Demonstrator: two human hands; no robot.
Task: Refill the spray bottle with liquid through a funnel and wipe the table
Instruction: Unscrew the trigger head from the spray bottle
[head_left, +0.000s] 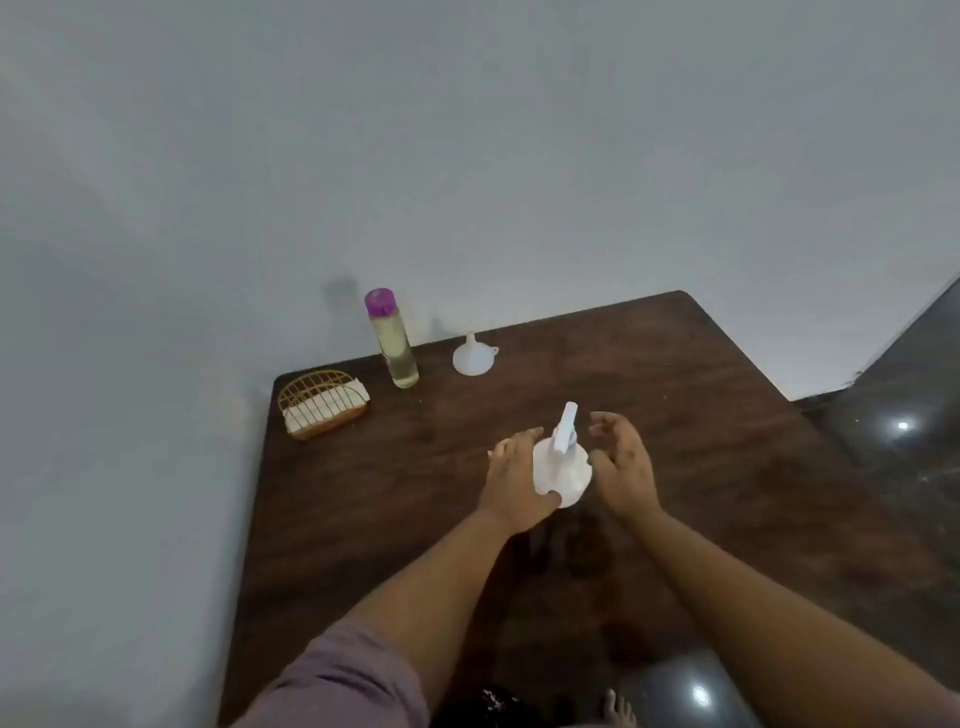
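Note:
A white spray bottle stands near the middle of the dark wooden table, its nozzle pointing away from me. My left hand grips the bottle's left side, thumb wrapped round its near side. My right hand hovers just right of the bottle with fingers loosely curved, apart from it. A white funnel lies mouth-down at the table's far edge. Left of it stands a tall clear bottle of yellowish liquid with a purple cap.
A gold wire holder with white napkins sits at the table's far left corner. A grey wall runs behind and to the left. Glossy dark floor lies to the right, and a bare foot shows below the table's near edge.

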